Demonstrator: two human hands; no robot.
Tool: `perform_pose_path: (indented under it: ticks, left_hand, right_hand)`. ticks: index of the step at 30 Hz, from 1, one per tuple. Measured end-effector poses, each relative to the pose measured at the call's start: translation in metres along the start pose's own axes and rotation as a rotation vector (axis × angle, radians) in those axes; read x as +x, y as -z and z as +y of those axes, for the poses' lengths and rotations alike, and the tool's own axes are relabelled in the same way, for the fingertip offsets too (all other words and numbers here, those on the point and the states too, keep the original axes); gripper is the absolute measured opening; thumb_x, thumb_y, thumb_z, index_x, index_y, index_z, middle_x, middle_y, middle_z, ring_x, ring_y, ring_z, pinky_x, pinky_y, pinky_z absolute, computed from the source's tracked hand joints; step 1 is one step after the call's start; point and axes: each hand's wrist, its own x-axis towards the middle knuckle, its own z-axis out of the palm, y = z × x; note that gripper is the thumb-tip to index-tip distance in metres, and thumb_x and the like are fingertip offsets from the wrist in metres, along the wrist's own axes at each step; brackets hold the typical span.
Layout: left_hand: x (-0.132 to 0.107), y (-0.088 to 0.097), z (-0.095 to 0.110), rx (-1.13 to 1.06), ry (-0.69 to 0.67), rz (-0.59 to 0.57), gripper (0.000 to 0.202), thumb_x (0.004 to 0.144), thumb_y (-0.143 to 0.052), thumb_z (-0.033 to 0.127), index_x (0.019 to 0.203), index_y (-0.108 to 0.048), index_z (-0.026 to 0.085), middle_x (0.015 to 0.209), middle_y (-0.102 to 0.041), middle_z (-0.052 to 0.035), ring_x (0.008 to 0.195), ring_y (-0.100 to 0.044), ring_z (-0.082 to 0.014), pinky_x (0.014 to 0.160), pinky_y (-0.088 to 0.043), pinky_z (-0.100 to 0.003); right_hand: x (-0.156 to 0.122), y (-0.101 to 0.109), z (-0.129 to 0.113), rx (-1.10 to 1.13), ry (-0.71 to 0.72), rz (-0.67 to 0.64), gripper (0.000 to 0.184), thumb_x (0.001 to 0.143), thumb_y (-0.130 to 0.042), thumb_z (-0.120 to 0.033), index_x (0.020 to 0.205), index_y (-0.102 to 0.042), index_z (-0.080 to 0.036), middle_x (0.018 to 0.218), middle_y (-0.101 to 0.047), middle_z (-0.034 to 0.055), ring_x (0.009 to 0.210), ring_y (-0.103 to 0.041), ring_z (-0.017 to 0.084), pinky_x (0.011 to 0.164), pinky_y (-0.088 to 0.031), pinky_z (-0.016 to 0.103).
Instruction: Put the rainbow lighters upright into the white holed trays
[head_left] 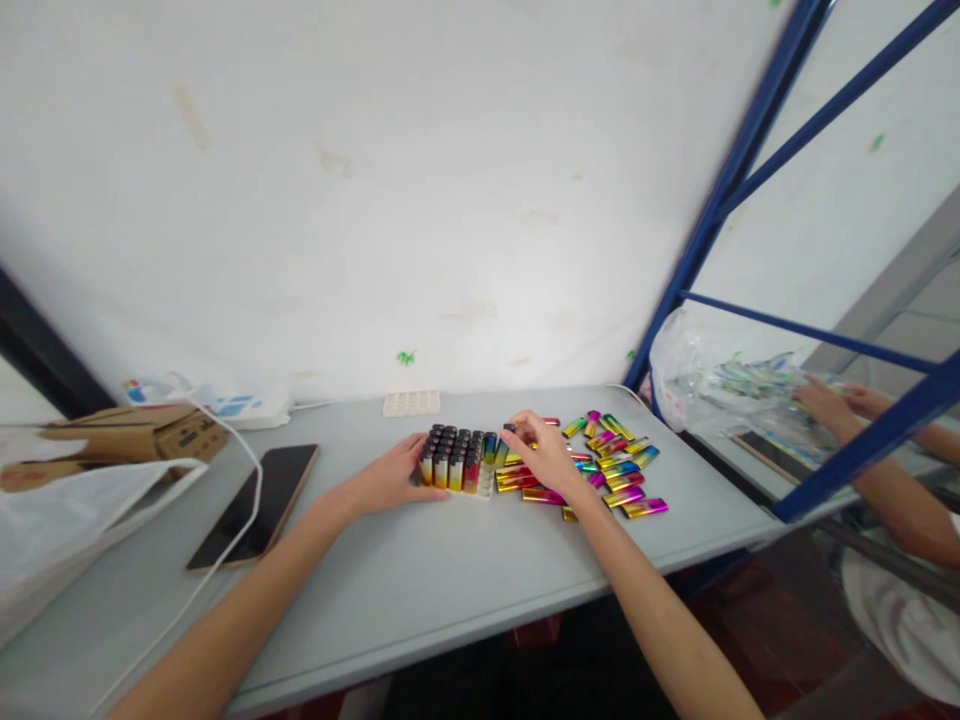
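Observation:
Several lighters (448,462) with black tops and yellow-to-red bodies stand upright in rows in a white tray (486,484). My left hand (401,472) grips the tray's left end, thumb at the front and fingers at the back. At the right end of the tray, some front holes show with no lighter in them. There my right hand (534,445) pinches one upright lighter (508,429) by its black top; its lower end is partly hidden. A loose pile of shiny multicoloured lighters (622,480) lies flat to the right, partly behind my right hand.
Another white holed tray (411,403) lies by the wall. At left are a phone (259,505), a white cable (257,480), a cardboard box (161,435) and a plastic bag (67,530). A blue metal frame (697,240) borders the right; beyond it another person's hands (825,405) handle bagged items.

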Motion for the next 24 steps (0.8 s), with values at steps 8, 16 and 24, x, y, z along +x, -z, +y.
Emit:
perform_pose_path:
  ticks: [8,16,24]
  left_hand:
    - [0.001,0.001,0.003,-0.006,0.002,0.009,0.085,0.083,-0.095,0.059,0.155,-0.067,0.023,0.16,-0.069,-0.0141,0.149,-0.067,-0.0406,0.137,-0.047,-0.05]
    - [0.0,0.001,0.005,-0.02,-0.005,-0.004,0.086,0.082,-0.096,0.057,0.155,-0.067,0.022,0.16,-0.068,-0.0136,0.15,-0.066,-0.0407,0.138,-0.044,-0.049]
    - [0.0,0.001,-0.001,-0.016,0.018,-0.004,0.093,0.082,-0.095,0.067,0.16,-0.065,0.025,0.164,-0.067,-0.0147,0.152,-0.064,-0.0417,0.139,-0.043,-0.052]
  right_hand:
    - [-0.002,-0.004,-0.007,-0.066,-0.001,-0.194,0.036,0.107,-0.075,-0.059,0.097,-0.064,-0.027,0.084,-0.076,0.001,0.078,-0.068,0.023,0.076,-0.049,0.034]
    - [0.0,-0.004,0.001,-0.192,-0.014,-0.177,0.052,0.102,-0.082,-0.069,0.076,-0.065,-0.027,0.073,-0.071,0.0014,0.07,-0.06,0.022,0.073,-0.045,0.033]
    - [-0.001,0.046,0.041,-0.49,0.027,-0.012,0.021,0.114,-0.066,-0.04,0.114,-0.08,-0.023,0.121,-0.081,0.0145,0.119,-0.069,0.033,0.115,-0.051,0.05]
